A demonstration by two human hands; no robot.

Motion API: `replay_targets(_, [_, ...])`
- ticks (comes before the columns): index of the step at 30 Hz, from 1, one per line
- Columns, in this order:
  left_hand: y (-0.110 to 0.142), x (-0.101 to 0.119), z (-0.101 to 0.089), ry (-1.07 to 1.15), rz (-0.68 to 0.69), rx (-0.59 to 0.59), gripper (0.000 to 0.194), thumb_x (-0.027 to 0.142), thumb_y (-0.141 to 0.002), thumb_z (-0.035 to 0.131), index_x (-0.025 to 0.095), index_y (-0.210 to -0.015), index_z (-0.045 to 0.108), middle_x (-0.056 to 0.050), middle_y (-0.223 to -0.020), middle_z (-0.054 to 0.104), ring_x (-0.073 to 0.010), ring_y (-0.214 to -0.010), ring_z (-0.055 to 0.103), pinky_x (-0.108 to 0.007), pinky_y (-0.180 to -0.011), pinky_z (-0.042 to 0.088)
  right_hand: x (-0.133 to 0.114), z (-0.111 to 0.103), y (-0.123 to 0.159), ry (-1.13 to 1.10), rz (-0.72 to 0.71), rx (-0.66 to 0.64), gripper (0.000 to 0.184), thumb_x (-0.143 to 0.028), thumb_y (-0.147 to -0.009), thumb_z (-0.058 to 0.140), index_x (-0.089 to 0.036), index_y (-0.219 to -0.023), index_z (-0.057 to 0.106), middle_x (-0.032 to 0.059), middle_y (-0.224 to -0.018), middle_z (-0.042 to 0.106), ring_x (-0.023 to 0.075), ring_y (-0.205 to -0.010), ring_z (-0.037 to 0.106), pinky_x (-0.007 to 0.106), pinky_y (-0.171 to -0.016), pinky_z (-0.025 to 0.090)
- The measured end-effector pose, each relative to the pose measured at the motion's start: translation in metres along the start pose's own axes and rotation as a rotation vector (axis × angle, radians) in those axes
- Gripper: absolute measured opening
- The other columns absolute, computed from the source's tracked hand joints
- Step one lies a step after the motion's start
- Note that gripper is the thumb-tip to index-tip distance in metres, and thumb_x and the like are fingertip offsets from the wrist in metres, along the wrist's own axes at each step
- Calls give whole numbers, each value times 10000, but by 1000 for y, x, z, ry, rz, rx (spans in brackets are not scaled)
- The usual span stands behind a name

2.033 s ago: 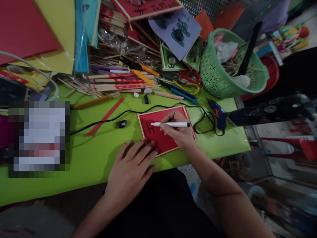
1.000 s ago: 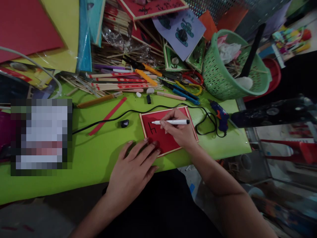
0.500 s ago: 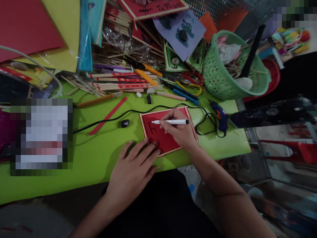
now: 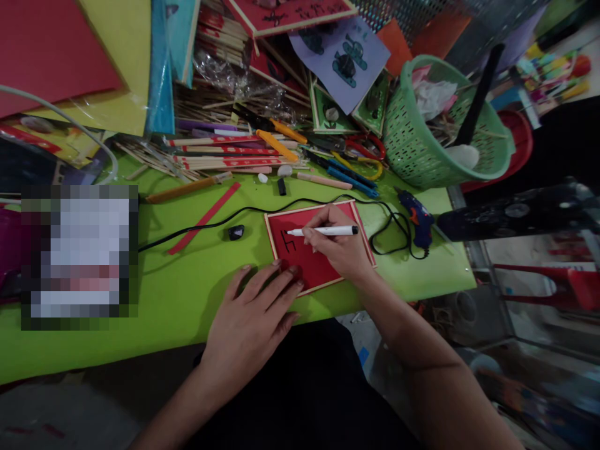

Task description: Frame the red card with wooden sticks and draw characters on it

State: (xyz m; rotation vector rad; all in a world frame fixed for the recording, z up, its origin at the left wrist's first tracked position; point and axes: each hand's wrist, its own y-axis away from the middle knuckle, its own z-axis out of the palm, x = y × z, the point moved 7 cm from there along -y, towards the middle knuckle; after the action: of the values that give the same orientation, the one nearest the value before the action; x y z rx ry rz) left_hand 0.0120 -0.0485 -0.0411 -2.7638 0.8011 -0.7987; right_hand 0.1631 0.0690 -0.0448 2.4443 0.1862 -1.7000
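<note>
Far left on the green counter (image 4: 169, 312): one pixelated panel (image 4: 84, 250). Next, one red strip (image 4: 213, 209), a black cord (image 4: 164, 240) lying across it. One black stone (image 4: 236, 233). Left hand (image 4: 248, 322) below it: palm down, fingers spread, gripping nothing, tips over the lower left corner of the card. Two pale pebbles (image 4: 263, 179) and one black cylinder (image 4: 281, 187) farther back. One red card (image 4: 319, 269), stick-framed, flat on the counter between the hands. One white marker (image 4: 340, 230), tip over the card; right hand (image 4: 340, 250) has it pinched in closed fingers and hides part of the card's right side. Cord loops beside the card. One blue glue gun (image 4: 417, 219), one green basket (image 4: 398, 137) behind it. Writing: a few black strokes (image 4: 289, 241) on the card, no word legible; another framed red card (image 4: 285, 19), top, bears script, unreadable.
</note>
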Motion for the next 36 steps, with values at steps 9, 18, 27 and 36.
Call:
replay_targets(9, [0, 0, 1, -13, 5, -19, 362, 299, -1018, 537, 259, -1366, 625, 20, -1462, 630, -267, -1357, 550, -513, -1142, 382, 0, 1, 1, -11, 16, -13, 178, -333, -859, 693, -220, -802, 568, -33, -704, 588, 122, -604, 521, 292, -564, 379])
replay_targets(18, [2, 0, 2, -19, 4, -20, 370, 301, -1021, 537, 269, -1382, 611, 27, -1482, 611, -263, -1365, 546, -513, -1149, 373, -3, 0, 2, 4, 4, -22, 168, -307, -848, 680, -224, -779, 551, -44, -685, 570, 119, -599, 506, 288, -568, 373])
replay_targets(27, [0, 0, 0, 3, -11, -8, 367, 286, -1004, 567, 263, -1365, 633, 6, -1435, 653, -268, -1330, 577, -521, -1151, 394, -3, 0, 4, 5, 15, -25, 176, -318, -828, 680, -231, -771, 538, -39, -685, 544, 125, -611, 479, 283, -567, 366])
replay_targets(36, [0, 0, 0, -6, -13, -19, 369, 294, -1005, 569, 262, -1365, 641, 2, -1412, 669, -283, -1310, 590, -531, -1148, 393, -2, 0, 5, -4, 13, -37, 173, -289, -831, 679, -227, -758, 535, -41, -669, 542, 124, -609, 474, 284, -564, 354])
